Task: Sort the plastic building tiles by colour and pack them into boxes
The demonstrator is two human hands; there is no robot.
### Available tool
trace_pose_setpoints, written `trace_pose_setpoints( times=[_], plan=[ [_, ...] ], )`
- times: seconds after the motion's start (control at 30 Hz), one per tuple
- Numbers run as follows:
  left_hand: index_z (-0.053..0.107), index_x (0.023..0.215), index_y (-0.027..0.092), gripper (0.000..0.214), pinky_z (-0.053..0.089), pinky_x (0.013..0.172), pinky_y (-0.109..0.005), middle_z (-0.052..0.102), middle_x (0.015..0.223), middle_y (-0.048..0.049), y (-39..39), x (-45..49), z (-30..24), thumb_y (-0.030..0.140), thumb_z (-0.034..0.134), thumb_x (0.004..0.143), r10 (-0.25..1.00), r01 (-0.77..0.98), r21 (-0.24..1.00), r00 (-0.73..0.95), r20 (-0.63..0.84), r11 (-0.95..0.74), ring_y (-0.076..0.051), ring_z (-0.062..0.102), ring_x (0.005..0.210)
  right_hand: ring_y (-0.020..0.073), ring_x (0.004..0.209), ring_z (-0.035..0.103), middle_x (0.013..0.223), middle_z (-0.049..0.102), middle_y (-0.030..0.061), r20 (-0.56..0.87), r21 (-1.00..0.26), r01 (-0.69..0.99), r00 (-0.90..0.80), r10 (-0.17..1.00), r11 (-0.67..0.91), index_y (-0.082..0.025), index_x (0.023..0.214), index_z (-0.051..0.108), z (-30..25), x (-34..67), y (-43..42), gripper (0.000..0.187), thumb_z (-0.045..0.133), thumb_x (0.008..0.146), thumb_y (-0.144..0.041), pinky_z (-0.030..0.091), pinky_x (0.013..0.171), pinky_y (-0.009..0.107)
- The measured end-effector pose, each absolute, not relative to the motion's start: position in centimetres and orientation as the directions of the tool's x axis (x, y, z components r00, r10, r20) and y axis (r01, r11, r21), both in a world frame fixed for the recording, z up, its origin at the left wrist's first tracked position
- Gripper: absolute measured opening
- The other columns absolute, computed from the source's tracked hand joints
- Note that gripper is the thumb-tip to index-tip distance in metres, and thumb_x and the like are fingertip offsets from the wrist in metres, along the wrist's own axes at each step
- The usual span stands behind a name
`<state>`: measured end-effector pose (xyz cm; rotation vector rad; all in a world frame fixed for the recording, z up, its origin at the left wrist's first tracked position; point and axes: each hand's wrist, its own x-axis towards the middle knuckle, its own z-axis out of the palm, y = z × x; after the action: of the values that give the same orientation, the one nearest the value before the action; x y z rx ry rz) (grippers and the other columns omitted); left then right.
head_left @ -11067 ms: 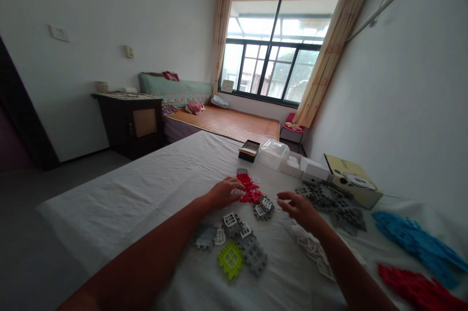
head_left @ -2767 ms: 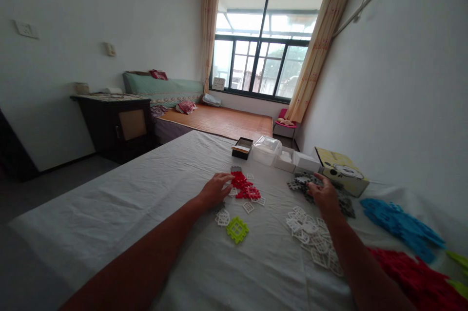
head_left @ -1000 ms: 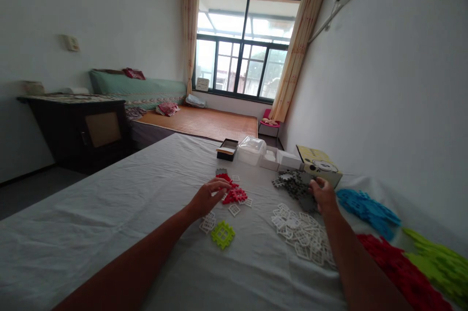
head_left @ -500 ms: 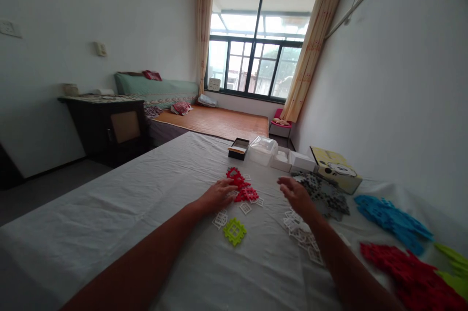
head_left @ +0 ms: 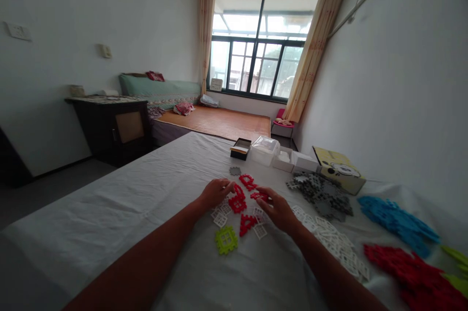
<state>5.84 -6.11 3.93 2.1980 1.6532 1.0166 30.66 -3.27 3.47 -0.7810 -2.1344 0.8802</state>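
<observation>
My left hand (head_left: 215, 193) rests knuckles up on the white sheet, its fingers loosely bent over small white lattice pieces (head_left: 221, 217) and holding nothing. Its fingertips lie beside a red lattice piece (head_left: 237, 203). My right hand (head_left: 278, 208) reaches in from the right, its fingers together and pinching another red piece (head_left: 259, 196). Two more red pieces (head_left: 247, 182) lie apart around the hands. A lime-green square piece (head_left: 225, 240) lies just in front of them. A single grey piece (head_left: 234, 171) lies farther back.
To the right lie a grey pile (head_left: 321, 193), a white pile (head_left: 340, 245), a blue pile (head_left: 398, 218), a red pile (head_left: 417, 277) and green pieces (head_left: 457, 267). A black box (head_left: 240, 148), a clear container (head_left: 263, 150), white boxes (head_left: 297, 161) and a yellow box (head_left: 340, 174) line the back.
My right hand left the grey pile and came left to the red pieces. The red cluster is now spread into separate pieces. My left hand stayed by them.
</observation>
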Motion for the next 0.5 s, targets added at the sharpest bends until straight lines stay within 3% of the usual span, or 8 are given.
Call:
trace_pose_setpoints(
  times=[0.1, 0.2, 0.33, 0.5],
  plan=[
    [0.069, 0.070, 0.018, 0.047, 0.044, 0.068, -0.021, 0.069, 0.072, -0.0023, -6.2, 5.9, 3.9, 0.041, 0.034, 0.091, 0.905, 0.751, 0.564, 0.105, 0.412, -0.344, -0.014, 0.062, 0.070, 0.0216, 0.117, 0.051, 0.132, 0.050, 0.0085, 0.315, -0.796, 0.193, -0.677, 0.665, 0.574, -0.025, 0.128, 0.047, 3.2, 30.9, -3.4, 0.053, 0.061, 0.079, -0.038, 0.048, 0.093, 0.038],
    [0.070, 0.074, 0.018, 0.045, 0.045, 0.070, -0.022, 0.071, 0.076, -0.0033, -6.2, 5.8, 4.2, 0.042, 0.036, 0.090, 0.898, 0.741, 0.587, 0.048, 0.438, -0.326, -0.015, 0.064, 0.074, 0.0241, 0.122, 0.046, 0.133, 0.050, 0.0088, 0.312, -0.735, 0.253, -0.698, 0.645, 0.629, -0.026, 0.129, 0.047, 2.8, 30.9, -3.7, 0.060, 0.065, 0.074, -0.040, 0.041, 0.099, 0.043],
    [0.070, 0.086, 0.018, 0.038, 0.047, 0.076, -0.022, 0.072, 0.090, -0.0044, -5.8, 5.3, 5.0, 0.039, 0.039, 0.088, 0.891, 0.746, 0.613, -0.061, 0.450, -0.258, -0.016, 0.064, 0.086, 0.0231, 0.105, 0.059, 0.116, 0.062, 0.0093, 0.318, -0.749, 0.363, -0.536, 0.782, 0.554, -0.023, 0.116, 0.057, 2.3, 30.8, -3.2, 0.039, 0.054, 0.081, -0.039, 0.050, 0.086, 0.041],
    [0.068, 0.100, 0.018, 0.031, 0.048, 0.080, -0.026, 0.071, 0.098, -0.0049, -4.0, 4.7, 5.1, 0.027, 0.041, 0.085, 0.934, 0.882, 0.458, -0.065, 0.351, -0.111, -0.017, 0.064, 0.090, 0.0208, 0.091, 0.065, 0.105, 0.067, 0.0073, 0.358, -0.782, 0.359, -0.410, 0.839, 0.509, -0.021, 0.104, 0.059, 2.6, 31.0, -2.5, 0.028, 0.048, 0.082, -0.032, 0.053, 0.081, 0.038]
  ],
)
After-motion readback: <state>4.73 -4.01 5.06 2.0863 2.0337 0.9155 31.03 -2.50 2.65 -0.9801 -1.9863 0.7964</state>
